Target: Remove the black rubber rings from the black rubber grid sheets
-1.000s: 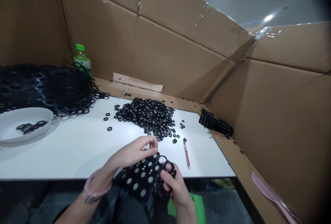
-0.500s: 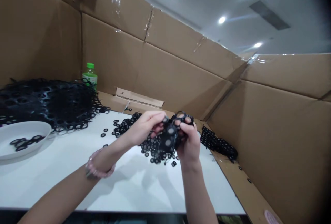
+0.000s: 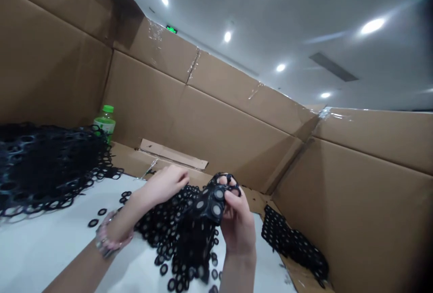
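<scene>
My right hand grips a black sheet with pale round spots, its fingers pinching the upper edge where some openings show. The sheet hangs down over a pile of small black rings on the white table. My left hand, with a pink bead bracelet at the wrist, is closed above the pile, left of the sheet and apart from it. Whether its curled fingers hold a small piece is hidden.
A tangled heap of black perforated sheets lies at the left, with a green-capped bottle behind it. A dotted black strip lies at the right. Cardboard walls surround the table. Loose rings lie left of the pile.
My left hand has moved away from the sheet, which my right hand still holds. More of the sheet now shows. The view has tilted up, and the white bowl is out of sight.
</scene>
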Demonstrator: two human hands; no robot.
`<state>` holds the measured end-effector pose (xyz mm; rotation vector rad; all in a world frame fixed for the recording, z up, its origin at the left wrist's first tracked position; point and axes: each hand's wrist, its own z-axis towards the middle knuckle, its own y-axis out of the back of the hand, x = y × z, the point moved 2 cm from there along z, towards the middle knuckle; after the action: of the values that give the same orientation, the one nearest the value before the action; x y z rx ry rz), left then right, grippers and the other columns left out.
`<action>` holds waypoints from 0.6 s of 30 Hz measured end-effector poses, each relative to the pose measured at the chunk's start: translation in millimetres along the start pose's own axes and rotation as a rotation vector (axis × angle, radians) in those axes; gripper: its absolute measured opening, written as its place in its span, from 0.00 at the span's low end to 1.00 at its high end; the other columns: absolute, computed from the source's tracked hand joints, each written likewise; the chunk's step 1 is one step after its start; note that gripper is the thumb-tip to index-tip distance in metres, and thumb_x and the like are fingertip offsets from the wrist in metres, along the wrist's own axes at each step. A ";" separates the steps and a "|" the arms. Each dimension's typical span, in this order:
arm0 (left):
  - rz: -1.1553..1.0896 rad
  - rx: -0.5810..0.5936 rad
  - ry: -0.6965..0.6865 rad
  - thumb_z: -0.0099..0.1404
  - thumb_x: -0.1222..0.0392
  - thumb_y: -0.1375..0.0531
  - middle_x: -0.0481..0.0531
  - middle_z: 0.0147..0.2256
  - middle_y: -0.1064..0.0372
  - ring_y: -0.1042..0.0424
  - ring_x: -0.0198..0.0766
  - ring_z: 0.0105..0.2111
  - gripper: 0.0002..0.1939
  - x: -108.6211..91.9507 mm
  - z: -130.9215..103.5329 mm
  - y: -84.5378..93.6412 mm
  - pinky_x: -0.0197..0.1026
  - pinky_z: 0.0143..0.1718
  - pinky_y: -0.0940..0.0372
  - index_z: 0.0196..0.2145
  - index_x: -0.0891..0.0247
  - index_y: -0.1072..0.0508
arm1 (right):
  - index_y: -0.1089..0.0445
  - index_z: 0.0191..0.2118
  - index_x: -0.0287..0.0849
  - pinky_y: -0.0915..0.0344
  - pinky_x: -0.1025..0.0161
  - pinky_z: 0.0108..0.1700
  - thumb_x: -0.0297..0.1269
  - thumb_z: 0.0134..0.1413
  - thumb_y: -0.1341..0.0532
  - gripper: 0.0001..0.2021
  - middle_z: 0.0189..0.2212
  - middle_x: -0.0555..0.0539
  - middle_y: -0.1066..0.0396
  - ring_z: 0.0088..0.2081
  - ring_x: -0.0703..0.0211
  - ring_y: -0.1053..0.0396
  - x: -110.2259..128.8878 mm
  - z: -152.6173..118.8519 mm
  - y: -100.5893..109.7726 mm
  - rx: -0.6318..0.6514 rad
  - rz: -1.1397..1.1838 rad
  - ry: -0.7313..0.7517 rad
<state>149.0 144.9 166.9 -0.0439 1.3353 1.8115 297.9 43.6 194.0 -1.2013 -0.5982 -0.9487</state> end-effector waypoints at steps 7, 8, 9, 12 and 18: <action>0.202 0.270 0.077 0.50 0.66 0.44 0.55 0.27 0.27 0.28 0.44 0.30 0.05 19.7 12.3 -56.0 0.37 0.25 0.44 0.23 0.62 0.28 | 0.32 0.37 0.43 0.39 0.71 0.21 0.37 0.37 0.33 0.16 0.29 0.50 0.31 0.24 0.66 0.36 7.0 3.5 26.1 -0.001 -0.195 0.049; 0.211 0.271 0.074 0.50 0.66 0.43 0.55 0.27 0.27 0.28 0.45 0.30 0.04 20.0 12.5 -57.4 0.37 0.25 0.44 0.24 0.62 0.28 | 0.32 0.36 0.43 0.38 0.71 0.22 0.37 0.37 0.33 0.16 0.30 0.50 0.31 0.24 0.66 0.36 6.7 3.5 26.1 -0.015 -0.207 0.062; 0.222 0.269 0.074 0.49 0.65 0.43 0.55 0.27 0.27 0.28 0.45 0.31 0.04 20.2 13.0 -58.1 0.37 0.25 0.44 0.24 0.62 0.28 | 0.32 0.36 0.44 0.38 0.70 0.23 0.37 0.38 0.33 0.15 0.30 0.50 0.31 0.24 0.66 0.36 5.9 3.2 25.1 -0.024 -0.223 0.067; 0.238 0.250 0.087 0.49 0.64 0.42 0.54 0.27 0.28 0.30 0.44 0.30 0.02 20.3 16.4 -54.4 0.36 0.24 0.46 0.24 0.62 0.29 | 0.32 0.37 0.45 0.38 0.69 0.22 0.38 0.37 0.33 0.17 0.30 0.50 0.31 0.25 0.64 0.36 2.5 0.0 17.8 0.030 -0.290 0.040; -0.126 -0.331 -0.122 0.64 0.55 0.53 0.45 0.19 0.43 0.44 0.31 0.20 0.16 -13.1 -2.9 7.4 0.34 0.23 0.51 0.21 0.63 0.39 | 0.32 0.35 0.45 0.40 0.71 0.20 0.38 0.37 0.33 0.15 0.29 0.51 0.33 0.26 0.64 0.36 2.0 -4.7 4.8 0.106 -0.359 0.095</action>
<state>151.2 134.2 177.7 -0.1881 0.9175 1.8775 302.7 38.9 191.8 -0.9649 -0.7946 -1.2520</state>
